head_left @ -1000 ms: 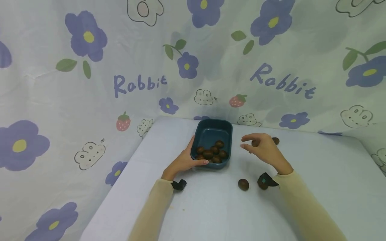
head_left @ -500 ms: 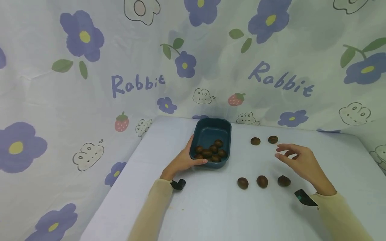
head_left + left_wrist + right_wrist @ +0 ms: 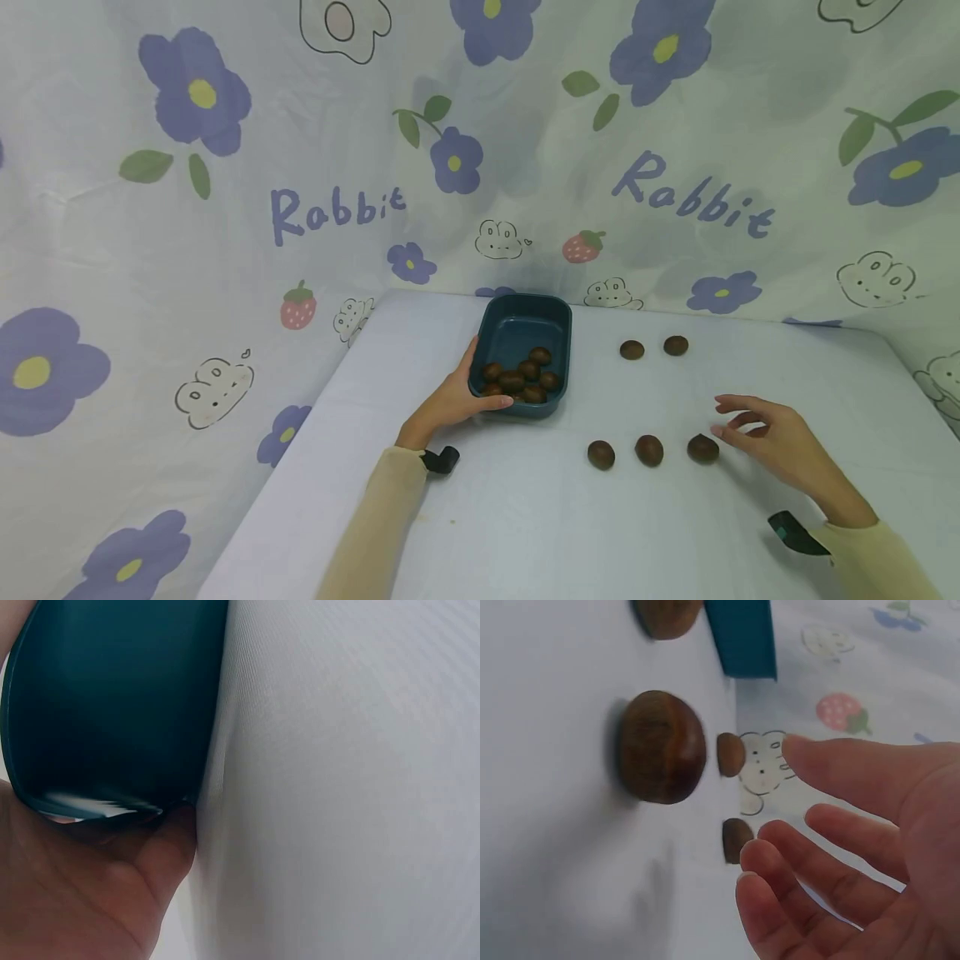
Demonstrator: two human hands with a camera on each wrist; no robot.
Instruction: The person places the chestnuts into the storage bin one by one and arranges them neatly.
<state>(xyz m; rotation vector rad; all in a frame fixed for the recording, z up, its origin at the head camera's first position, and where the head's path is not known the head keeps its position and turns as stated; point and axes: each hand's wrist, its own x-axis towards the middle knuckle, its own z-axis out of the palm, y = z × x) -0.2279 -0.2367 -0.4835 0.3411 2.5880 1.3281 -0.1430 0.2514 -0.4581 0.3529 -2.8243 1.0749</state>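
Note:
My left hand (image 3: 452, 402) grips the near left corner of a dark teal rectangular container (image 3: 558, 333), its thumb along the near rim and its fingers at the left side. Several brown chestnuts (image 3: 512, 382) lie inside, gathered at the near end. My right hand (image 3: 780, 442) hovers above the table with loosely bent fingers and nothing between them. Just left of its fingertips sits a chestnut (image 3: 702, 449), apart from them; the right wrist view also shows this chestnut (image 3: 662, 747) close up. The left wrist view shows the container's wall (image 3: 127, 697) against my left hand (image 3: 90, 885).
Two more chestnuts (image 3: 601, 455) (image 3: 649, 450) continue the near row to the left. Farther back, right of the container, lie two others (image 3: 632, 350) (image 3: 676, 345). A white cloth covers the table (image 3: 525, 517). Behind stands a flower-and-rabbit patterned curtain (image 3: 360, 150).
My right hand has moved right and nearer, away from the container, down to the rightmost near chestnut, uncovering chestnuts it hid. My left hand keeps its grip on the container.

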